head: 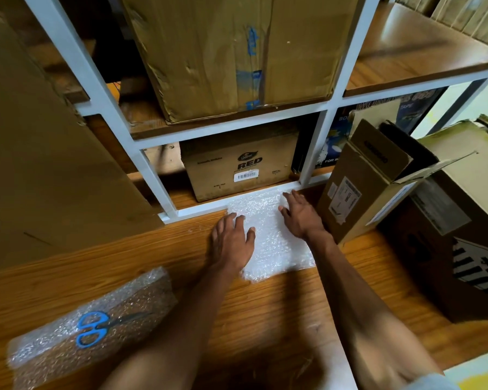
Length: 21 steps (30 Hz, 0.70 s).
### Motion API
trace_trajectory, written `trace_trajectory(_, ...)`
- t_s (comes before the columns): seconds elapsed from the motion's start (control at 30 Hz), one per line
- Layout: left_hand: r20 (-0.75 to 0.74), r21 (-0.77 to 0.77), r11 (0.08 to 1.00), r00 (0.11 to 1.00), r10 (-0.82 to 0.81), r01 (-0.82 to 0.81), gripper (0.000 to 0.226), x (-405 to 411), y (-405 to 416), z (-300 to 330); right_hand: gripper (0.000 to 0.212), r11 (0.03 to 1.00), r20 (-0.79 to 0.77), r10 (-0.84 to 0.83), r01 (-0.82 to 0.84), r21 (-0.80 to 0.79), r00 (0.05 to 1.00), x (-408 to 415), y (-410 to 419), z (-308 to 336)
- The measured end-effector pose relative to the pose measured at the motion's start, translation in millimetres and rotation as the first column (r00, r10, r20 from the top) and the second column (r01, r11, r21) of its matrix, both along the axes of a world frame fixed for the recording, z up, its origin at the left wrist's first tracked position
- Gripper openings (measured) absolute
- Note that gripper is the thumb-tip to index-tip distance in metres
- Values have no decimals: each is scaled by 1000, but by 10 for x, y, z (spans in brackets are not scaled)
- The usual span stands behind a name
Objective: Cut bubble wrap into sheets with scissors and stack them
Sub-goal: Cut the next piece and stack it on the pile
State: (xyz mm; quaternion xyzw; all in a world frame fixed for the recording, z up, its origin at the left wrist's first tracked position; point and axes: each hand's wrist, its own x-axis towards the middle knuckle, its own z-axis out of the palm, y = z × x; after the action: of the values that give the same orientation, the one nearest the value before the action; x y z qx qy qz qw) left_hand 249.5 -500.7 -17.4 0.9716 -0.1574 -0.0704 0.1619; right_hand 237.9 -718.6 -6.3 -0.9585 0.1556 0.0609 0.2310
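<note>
Bubble wrap sheets [271,235], stacked on wooden floor [265,311]: left hand [230,240] and right hand [300,215] pressing flat, fingers extended; blue-handled scissors [96,327] on bubble wrap roll [68,347].

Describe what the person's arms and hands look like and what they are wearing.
Both forearms are bare, with no sleeves reaching them. The left hand and right hand wear no gloves, rings, watch or bracelets that show. A bit of grey cloth shows at the bottom right corner.
</note>
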Motion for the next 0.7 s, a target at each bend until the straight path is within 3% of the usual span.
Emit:
trace_trajectory(0.13,47,-96,993,996,71,-67,44,21,146,74,53,987,211,-157,163,-9,965,-123,107,137)
trace_trajectory(0.23,27,-141,982,991,128,-123,34,-1,276,139,46,984,333,-163,177,-11,929,-236,343,270)
trace_trajectory(0.4,-23,-175,971,986,164,-166,25,-167,651,204,34,999,404,-32,41,-15,914,-478,895,281)
trace_trajectory(0.7,-43,-160,971,984,171,-176,17,-403,1715,45,23,975,374,190,-221,40,908,-788,2080,80)
